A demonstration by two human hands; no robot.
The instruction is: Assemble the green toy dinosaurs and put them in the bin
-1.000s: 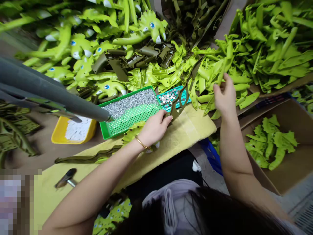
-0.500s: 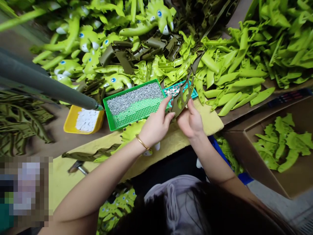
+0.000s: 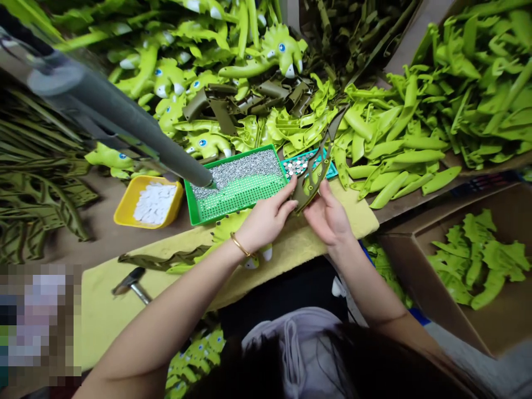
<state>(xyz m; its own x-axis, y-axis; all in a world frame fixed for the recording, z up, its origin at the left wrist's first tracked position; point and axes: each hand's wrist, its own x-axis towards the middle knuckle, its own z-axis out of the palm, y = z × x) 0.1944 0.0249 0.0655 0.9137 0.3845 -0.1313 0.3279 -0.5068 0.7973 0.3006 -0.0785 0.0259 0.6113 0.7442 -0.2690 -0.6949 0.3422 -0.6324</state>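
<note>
A dark olive plastic wing piece [image 3: 322, 173] is held tilted over the front of the bench, its pointed tip reaching up and away. My left hand [image 3: 268, 220] pinches its lower end between thumb and fingers. My right hand [image 3: 331, 217] grips the same end from the right and below, its fingers partly hidden behind the piece. Just beyond lies a small teal tray [image 3: 331, 170] with silver round pieces. A green perforated basket [image 3: 233, 206] of small metal screws or pins sits left of it. Under my left wrist lies a lime-green dinosaur toy [image 3: 233, 224] with another olive wing piece [image 3: 166, 257].
A grey cylindrical tool [image 3: 137, 127] slants over the basket. A yellow bin [image 3: 177, 205] of white pieces stands left. A hammer [image 3: 132, 282] lies on the yellow cloth [image 3: 100, 327]. Lime-green parts [image 3: 390, 144] are heaped behind and right; a cardboard box [image 3: 405, 252] stands lower right.
The view has shifted slightly, with most bench things appearing lower. The grey tool now reaches over the basket instead of the yellow bin. Both hands keep hold of the wing piece.
</note>
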